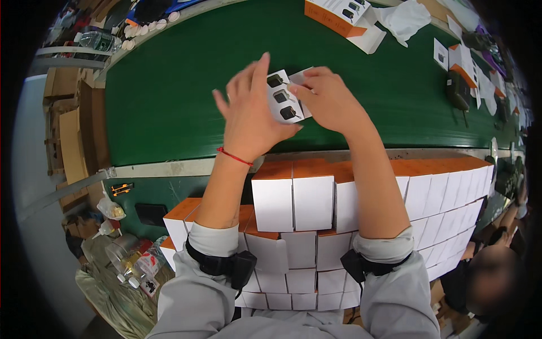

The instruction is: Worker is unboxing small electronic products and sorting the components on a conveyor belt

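A small white carton point(280, 105) printed with pictures of dark devices sits over the green work surface point(186, 73), between my two hands. Its flap stands out on the right side. My right hand point(332, 100) grips the carton at that flap, with thumb and fingers closed on it. At the carton's left side is my left hand point(248, 116), its fingers stretched and spread, slightly blurred. The thumb reaches below the carton's lower edge. Whether the left palm touches the carton is hidden.
White cartons with orange sides point(313, 200) stand stacked along the near edge, under my forearms. Far right are an opened carton point(333, 18), a white plastic bag point(405, 21) and a dark device with an antenna point(458, 90). Bottles point(121, 251) lie lower left; another person is lower right.
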The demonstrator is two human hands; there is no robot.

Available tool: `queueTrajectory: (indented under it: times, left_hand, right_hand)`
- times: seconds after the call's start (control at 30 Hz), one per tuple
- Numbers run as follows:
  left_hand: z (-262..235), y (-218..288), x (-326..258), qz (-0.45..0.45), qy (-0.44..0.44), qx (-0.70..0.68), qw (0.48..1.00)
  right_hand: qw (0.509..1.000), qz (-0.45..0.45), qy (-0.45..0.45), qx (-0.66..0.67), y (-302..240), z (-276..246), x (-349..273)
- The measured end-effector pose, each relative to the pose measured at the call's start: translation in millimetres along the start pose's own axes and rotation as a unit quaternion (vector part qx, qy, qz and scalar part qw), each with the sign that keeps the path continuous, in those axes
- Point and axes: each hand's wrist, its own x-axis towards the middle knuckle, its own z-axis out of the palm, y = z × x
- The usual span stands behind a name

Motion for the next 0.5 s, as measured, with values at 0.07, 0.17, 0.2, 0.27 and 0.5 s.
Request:
queueTrajectory:
  times: [0.07, 0.17, 0.2, 0.27, 0.5]
  left_hand:
    - [-2.7, -0.6, -0.7, -0.026, -0.008, 0.106, 0.994]
    - [-7.5, -9.0, 5.4, -0.026, -0.05, -0.007, 0.998]
    - [-9.4, -13.2, 7.1, 0.011, 0.008, -0.043, 0.999]
    - [-16.1, -10.9, 9.2, 0.068, 0.092, -0.094, 0.989]
    - [-16.6, -17.0, 8.5, 0.027, 0.055, -0.07, 0.996]
  right_hand:
    - [0.999, 0.025, -0.016, -0.011, 1.0, 8.1, 1.8]
    - [0.985, 0.09, -0.079, 0.126, -3.9, -6.2, 12.1]
    - [0.985, 0.091, -0.078, 0.126, -8.4, -10.7, 11.2]
    - [0.943, 0.056, -0.02, 0.326, -16.1, -18.2, 6.9]
    - [0.973, -0.008, 0.219, 0.072, -3.7, -15.8, 13.9]
